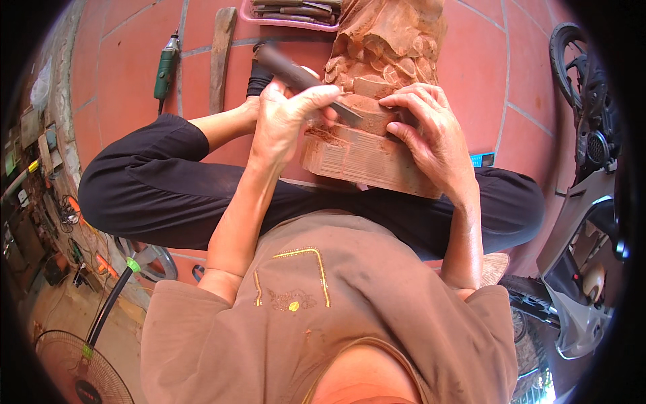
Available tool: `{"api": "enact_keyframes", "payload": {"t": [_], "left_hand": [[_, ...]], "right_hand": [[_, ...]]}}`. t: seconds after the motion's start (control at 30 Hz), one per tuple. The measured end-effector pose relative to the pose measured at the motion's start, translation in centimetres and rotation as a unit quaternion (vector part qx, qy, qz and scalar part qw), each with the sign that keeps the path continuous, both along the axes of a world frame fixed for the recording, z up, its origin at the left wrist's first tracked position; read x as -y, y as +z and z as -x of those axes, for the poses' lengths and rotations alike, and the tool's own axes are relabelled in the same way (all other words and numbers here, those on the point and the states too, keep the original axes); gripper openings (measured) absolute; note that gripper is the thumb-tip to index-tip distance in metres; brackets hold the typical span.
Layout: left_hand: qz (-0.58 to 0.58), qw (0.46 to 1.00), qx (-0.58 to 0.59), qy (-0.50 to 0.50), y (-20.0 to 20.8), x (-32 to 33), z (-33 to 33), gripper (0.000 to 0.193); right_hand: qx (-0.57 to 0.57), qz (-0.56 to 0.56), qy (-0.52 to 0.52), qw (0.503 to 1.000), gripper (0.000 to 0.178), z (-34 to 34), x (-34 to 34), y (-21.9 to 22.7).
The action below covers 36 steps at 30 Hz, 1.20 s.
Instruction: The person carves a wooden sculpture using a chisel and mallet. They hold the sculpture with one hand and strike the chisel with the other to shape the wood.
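reddish carving [370, 103] lies under right grip [434, 131] (chisel [289, 70] in left grip [279, 124]).

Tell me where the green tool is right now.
The green tool lies on the floor, upper left in the head view, just left of the wooden strip.

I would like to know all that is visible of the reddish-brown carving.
The carving looks like dusty wood. Its far part shows folds and rounded lumps; nearer come a curved band and a flat-sided base with fine grooves. It appears to lie on red tiles, base nearest, far end cut off by the picture's edge. The right-hand grip rests on it; the blade of a chisel in the left-hand grip touches or nearly touches it.
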<state>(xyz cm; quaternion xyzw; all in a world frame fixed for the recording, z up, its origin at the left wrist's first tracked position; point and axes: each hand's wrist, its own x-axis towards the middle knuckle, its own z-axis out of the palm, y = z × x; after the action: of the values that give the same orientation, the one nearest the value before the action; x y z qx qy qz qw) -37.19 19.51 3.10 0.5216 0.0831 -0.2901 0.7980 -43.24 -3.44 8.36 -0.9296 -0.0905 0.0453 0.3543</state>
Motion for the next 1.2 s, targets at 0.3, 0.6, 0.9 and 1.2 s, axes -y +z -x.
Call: {"api": "enact_keyframes", "payload": {"t": [0.3,0.6,0.9,1.2], "left_hand": [[-0.018,0.993,-0.033,0.109,-1.7,-1.3,-0.6,0.026],[0.034,0.996,-0.063,0.047,-5.4,-1.6,-0.5,0.017],[0.01,0.994,-0.066,0.081,-4.5,-1.7,0.3,0.016],[-0.155,0.976,0.095,0.123,-6.0,-1.9,0.3,0.012]], "right_hand": [[-0.002,0.007,-0.002,1.0,0.027,-0.1,-0.3,0.3],[-0.004,0.011,-0.005,1.0,0.026,-0.3,-0.3,0.1],[0.003,0.021,0.002,1.0,0.029,-0.3,-0.8,0.4],[0.002,0.022,0.011,1.0,0.03,-0.5,-0.7,0.4]]}}
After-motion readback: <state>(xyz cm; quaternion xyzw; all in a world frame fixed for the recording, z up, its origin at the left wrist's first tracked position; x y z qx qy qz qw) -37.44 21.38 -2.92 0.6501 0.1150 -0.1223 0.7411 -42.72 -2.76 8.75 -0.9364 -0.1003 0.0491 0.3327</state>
